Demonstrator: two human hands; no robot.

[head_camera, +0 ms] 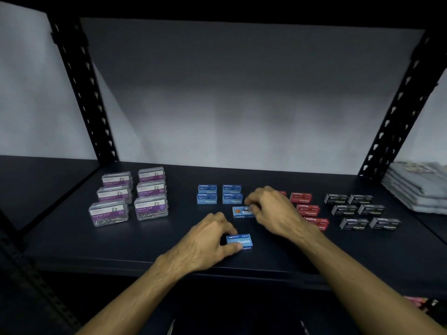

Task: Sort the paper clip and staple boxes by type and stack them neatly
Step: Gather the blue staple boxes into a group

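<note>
Sorting looks nearly done: clip boxes lower left, red boxes and black boxes right. Left hand pinches one blue staple box at lower centre; right hand's curled fingers grip another blue box just below the blue stacks.

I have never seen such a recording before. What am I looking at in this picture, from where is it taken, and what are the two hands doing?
There is no machine here: a person works with bare hands, and the one picture comes from a camera worn on the head, looking forward and down. The surface is a dark metal shelf. On it, from left to right, stand clear paper clip boxes, blue staple boxes, red staple boxes and black staple boxes, grouped by colour. Folded papers lie at the far right. The left hand grips one blue staple box near the front edge. The right hand holds the end of another blue box lying with its barcode side up.
</note>
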